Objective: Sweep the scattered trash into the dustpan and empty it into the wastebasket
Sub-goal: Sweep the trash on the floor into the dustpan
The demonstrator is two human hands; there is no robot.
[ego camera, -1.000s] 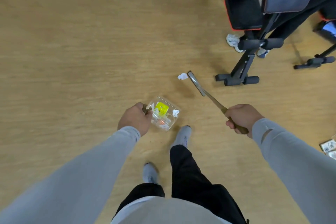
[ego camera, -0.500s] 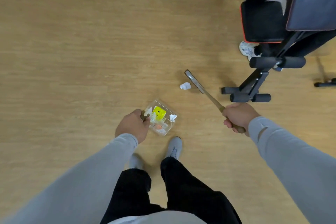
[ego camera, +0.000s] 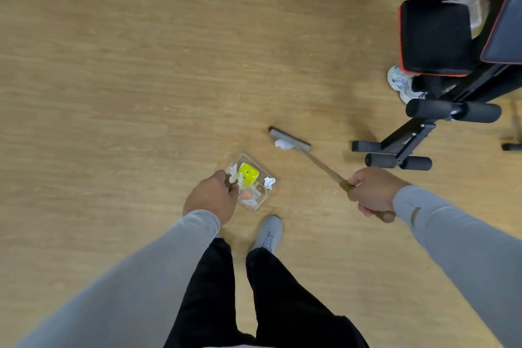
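A clear rectangular plastic dustpan point(ego camera: 252, 181) is gripped by its handle in the closed fingers of the left hand point(ego camera: 210, 198); a glossy yellow rounded object point(ego camera: 247, 174) and a crumpled white paper wad point(ego camera: 269, 181) lie inside, just beyond the fingertips. The right hand point(ego camera: 372, 192) is clenched around the round wooden handle of a flat-headed broom point(ego camera: 289, 140), whose narrow head touches a crumpled white paper scrap point(ego camera: 282, 144) on the wood-grain floor point(ego camera: 127, 79). No legible writing is shown.

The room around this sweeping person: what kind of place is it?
Probably a home gym or exercise room. A black padded weight bench with foam rollers stands on a bare wood-look floor, and someone's sneaker shows beside it.
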